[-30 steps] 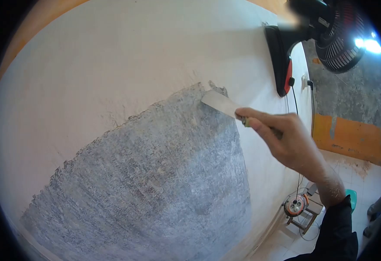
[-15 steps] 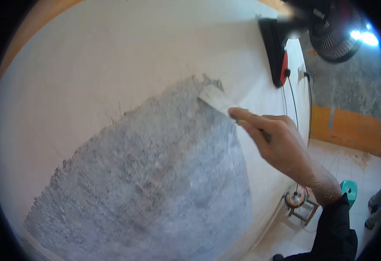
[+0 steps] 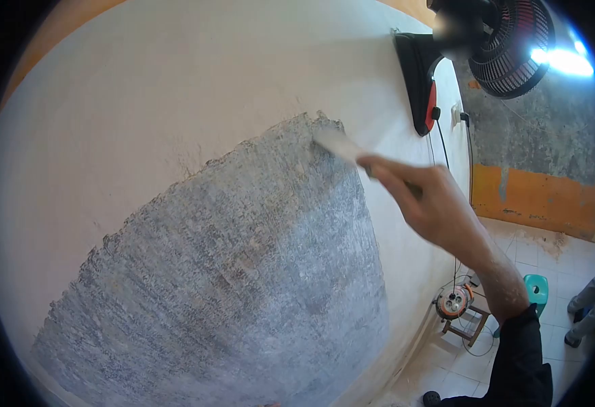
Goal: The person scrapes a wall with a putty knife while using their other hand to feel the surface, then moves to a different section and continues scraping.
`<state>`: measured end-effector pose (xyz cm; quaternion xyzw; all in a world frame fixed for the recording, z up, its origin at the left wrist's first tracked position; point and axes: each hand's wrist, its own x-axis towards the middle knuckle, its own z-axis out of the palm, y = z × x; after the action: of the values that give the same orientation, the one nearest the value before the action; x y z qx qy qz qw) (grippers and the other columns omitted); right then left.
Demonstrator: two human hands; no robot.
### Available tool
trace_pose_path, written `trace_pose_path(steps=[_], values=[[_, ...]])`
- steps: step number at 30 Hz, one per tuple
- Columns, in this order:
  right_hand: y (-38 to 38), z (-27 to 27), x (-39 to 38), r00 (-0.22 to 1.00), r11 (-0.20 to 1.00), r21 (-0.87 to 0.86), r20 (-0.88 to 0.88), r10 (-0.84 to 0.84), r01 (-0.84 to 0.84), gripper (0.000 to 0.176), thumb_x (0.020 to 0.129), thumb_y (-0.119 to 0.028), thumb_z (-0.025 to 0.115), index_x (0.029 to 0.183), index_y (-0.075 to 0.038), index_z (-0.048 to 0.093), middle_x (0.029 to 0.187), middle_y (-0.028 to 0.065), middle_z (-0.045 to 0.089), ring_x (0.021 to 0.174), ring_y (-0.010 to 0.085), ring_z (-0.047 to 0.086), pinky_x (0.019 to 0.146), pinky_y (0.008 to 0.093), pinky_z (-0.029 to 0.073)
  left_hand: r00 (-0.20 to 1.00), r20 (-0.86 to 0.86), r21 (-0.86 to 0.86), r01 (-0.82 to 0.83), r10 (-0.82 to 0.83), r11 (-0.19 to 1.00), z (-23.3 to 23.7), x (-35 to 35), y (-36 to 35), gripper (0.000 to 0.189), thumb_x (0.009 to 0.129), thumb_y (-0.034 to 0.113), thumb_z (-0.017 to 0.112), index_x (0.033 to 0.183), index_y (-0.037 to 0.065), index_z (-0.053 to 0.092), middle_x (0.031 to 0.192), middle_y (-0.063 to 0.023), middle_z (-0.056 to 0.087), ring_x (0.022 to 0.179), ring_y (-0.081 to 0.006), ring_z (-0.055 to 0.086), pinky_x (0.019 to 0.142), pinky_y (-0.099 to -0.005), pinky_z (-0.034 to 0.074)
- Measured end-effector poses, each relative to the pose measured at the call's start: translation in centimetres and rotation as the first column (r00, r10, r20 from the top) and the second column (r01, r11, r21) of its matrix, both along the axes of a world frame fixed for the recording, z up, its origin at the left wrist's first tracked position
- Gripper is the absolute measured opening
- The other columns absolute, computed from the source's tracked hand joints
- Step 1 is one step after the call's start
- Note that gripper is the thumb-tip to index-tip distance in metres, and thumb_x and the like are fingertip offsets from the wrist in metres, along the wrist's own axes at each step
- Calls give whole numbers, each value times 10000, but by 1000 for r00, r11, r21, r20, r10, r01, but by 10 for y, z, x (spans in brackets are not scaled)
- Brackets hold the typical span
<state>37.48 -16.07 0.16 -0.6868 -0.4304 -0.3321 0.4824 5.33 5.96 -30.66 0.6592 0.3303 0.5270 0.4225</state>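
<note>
My right hand (image 3: 430, 203) is wrapped round the handle of a scraper (image 3: 338, 146). The scraper's pale, flat blade is blurred and lies at the upper right edge of a rough grey patch (image 3: 243, 258) on the wall. Around the patch the wall (image 3: 141, 102) has a smooth cream-white surface, and the border between the two is ragged. My left hand cannot be made out; only a tiny skin-coloured spot shows at the bottom edge.
A black fan (image 3: 511, 51) is mounted on the wall at the upper right, cables hanging below. Lower right are a cable reel (image 3: 453, 303) by a small wooden stool (image 3: 470, 332), a green stool (image 3: 536, 288) and another person's legs (image 3: 592, 298).
The view has shifted slightly, with the fan and stools now a little further left. My right hand and the scraper stay near the patch's top right edge, the blade now blurred.
</note>
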Motion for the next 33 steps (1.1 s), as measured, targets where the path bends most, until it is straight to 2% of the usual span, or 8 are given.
trace_pose_path(steps=[2, 10, 12, 16, 22, 25, 30, 33], values=[[-7, 28, -34, 961, 989, -135, -261, -88, 54, 318, 1014, -261, 526, 1215, -60, 669, 663, 117, 676, 443, 119, 479, 494, 301, 420, 1000, 12, -13, 26, -26, 1000, 0, -5, -1, 637, 1015, 401, 476, 518, 14, 570, 487, -65, 560, 446, -185, 512, 508, -349, 449], [7, 7, -18, 997, 997, -56, -65, -48, 44, 331, 1020, -261, 506, 1247, -67, 651, 626, 143, 649, 445, 121, 479, 499, 316, 407, 983, 41, 5, 181, -181, 984, -13, -10, 12, 505, 987, 376, 550, 667, -11, 603, 591, -92, 592, 505, -189, 533, 475, -341, 439], [0, 0, -35, 976, 990, -129, -200, -86, 60, 335, 1017, -270, 513, 1252, -74, 650, 609, 108, 651, 441, 123, 473, 501, 327, 415, 978, 20, -8, 206, -206, 978, -13, -17, 11, 473, 983, 361, 565, 696, -13, 604, 611, -96, 596, 508, -192, 536, 479, -341, 444], [17, 3, -8, 998, 999, 5, 27, -49, 49, 351, 1018, -299, 512, 1245, -73, 655, 799, 151, 718, 634, 162, 635, 633, 332, 502, 980, -13, -72, 197, -198, 978, -9, -20, 12, 468, 978, 347, 574, 687, -19, 613, 616, -104, 606, 511, -202, 545, 487, -342, 450], [11, 11, -21, 992, 1000, -25, -124, -7, 4, 400, 1030, -345, 474, 1268, -65, 635, 1129, 193, 692, 1099, 279, 658, 950, 400, 512, 980, -106, -45, 166, -170, 985, 5, -29, 11, 509, 980, 340, 561, 615, -12, 610, 548, -84, 599, 497, -211, 548, 539, -390, 474], [4, 1, -31, 981, 990, -136, -190, -48, 22, 387, 1033, -328, 472, 1272, -69, 633, 1131, 208, 687, 1152, 296, 628, 963, 416, 503, 979, -38, 6, 200, -200, 980, -2, -41, 22, 514, 988, 335, 551, 609, -8, 607, 541, -81, 597, 499, -212, 550, 553, -381, 471], [9, 22, -50, 969, 989, -88, -208, -136, 120, 335, 1024, -280, 508, 1247, -81, 658, 607, 82, 625, 450, 81, 448, 497, 295, 397, 976, -78, -64, 199, -204, 978, 1, -57, 21, 473, 989, 317, 557, 649, -7, 611, 585, -77, 607, 517, -186, 548, 566, -356, 475], [17, 0, -33, 985, 994, -37, -141, -104, 100, 349, 1026, -309, 512, 1282, -108, 638, 814, 139, 726, 430, 57, 371, 437, 254, 323, 968, -142, -65, 197, -205, 978, 0, -58, 19, 417, 988, 290, 562, 705, -12, 616, 629, -79, 607, 554, -170, 552, 569, -338, 476]])
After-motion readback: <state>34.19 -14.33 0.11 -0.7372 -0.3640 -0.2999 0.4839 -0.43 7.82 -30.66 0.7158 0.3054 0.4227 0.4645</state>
